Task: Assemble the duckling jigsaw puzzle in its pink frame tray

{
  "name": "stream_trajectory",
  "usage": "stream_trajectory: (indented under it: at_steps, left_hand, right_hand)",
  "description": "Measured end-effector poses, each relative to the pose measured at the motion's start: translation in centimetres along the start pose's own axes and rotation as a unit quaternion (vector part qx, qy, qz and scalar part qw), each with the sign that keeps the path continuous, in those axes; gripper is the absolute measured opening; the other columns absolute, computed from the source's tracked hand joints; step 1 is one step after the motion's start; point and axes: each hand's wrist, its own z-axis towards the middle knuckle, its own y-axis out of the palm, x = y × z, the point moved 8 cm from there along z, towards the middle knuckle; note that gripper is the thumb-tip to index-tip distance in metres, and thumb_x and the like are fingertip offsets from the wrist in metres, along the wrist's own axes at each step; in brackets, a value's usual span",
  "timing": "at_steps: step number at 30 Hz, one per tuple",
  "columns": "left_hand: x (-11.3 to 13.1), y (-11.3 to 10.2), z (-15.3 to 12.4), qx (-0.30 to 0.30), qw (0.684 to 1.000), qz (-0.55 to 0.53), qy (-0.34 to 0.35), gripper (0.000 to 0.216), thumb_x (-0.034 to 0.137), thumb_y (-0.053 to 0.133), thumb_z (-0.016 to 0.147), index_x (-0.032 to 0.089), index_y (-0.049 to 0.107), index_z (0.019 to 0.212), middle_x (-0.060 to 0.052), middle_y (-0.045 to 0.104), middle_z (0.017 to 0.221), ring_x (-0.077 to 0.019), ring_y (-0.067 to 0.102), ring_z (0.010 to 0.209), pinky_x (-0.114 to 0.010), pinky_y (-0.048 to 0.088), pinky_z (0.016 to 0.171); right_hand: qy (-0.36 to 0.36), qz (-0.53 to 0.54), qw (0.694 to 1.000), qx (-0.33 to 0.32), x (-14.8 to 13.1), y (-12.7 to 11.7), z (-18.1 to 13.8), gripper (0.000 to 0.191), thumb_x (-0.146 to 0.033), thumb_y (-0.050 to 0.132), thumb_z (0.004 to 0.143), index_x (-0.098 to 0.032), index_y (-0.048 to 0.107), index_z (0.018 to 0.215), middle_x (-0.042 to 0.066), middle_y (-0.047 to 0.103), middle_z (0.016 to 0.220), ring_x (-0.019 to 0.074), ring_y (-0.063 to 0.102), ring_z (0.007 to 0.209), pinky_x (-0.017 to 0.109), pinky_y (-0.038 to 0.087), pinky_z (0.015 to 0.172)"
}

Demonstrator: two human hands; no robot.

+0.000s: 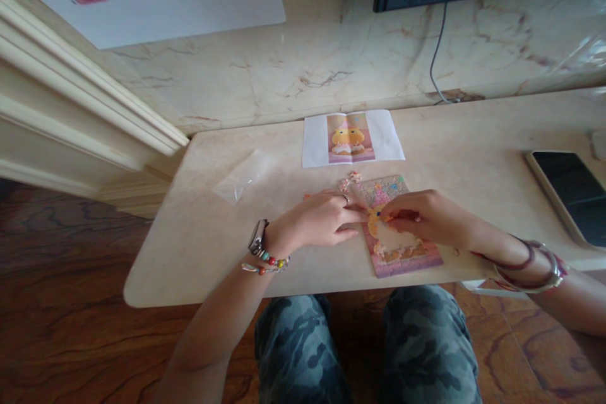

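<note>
1. Pink jigsaw puzzle (pixel 406 255) lies on the counter (pixel 213 252) under both our hands, its long axis running away from us.
2. Our left hand (pixel 322 219) has a slack, empty grip, fingertips touching the puzzle's left edge.
3. Our right hand (pixel 423 218), the nearer one, pinches its fingertips together over the orange patch. We cannot tell whether it holds a piece.

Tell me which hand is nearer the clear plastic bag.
Left. The left hand sits right of the clear plastic bag, at the edge of the puzzle; the right hand lies farther right, over it.
</note>
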Motion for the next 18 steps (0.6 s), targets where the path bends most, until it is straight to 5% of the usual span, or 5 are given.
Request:
stream_trajectory:
  at_steps: [18]
  left_hand:
    - [0.79,-0.33,-0.22,-0.010,1.000,0.023,0.009,0.027,0.028,0.053,0.081,0.027,0.060,0.106,-0.005,0.053,0.118,-0.0178,0.052,0.105,-0.035,0.040,0.094]
  right_hand:
    - [-0.032,-0.024,0.997,0.061,-0.62,0.56,0.37,0.019,-0.015,0.048,0.080,-0.020,0.066,0.078,0.001,0.068,0.077,0.0110,0.060,0.068,0.021,0.045,0.064]
